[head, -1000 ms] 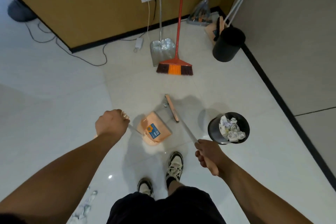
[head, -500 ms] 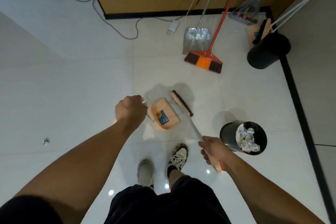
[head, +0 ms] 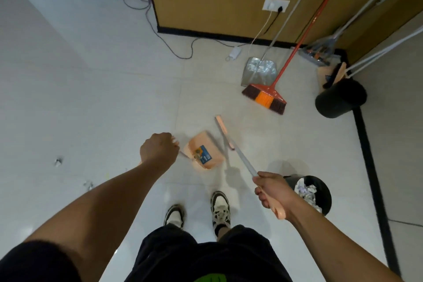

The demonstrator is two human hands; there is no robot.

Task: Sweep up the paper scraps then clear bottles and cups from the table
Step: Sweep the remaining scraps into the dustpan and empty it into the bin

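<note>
We see bare forearms, a black short sleeve (head: 34,261), black shorts (head: 206,256) with a green patch, and black-and-white sneakers (head: 220,209).

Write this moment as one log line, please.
left hand: holds dustpan | right hand: holds broom | scraps: on floor

Your left hand (head: 159,150) is fisted round the handle of the peach dustpan (head: 205,152), held above the white floor (head: 91,98). Your right hand (head: 272,192) grips the peach-handled broom (head: 231,144), its head beside the dustpan. A black bin (head: 313,192) of crumpled paper stands at your right; paper scraps (head: 58,162) lie at left.
</note>
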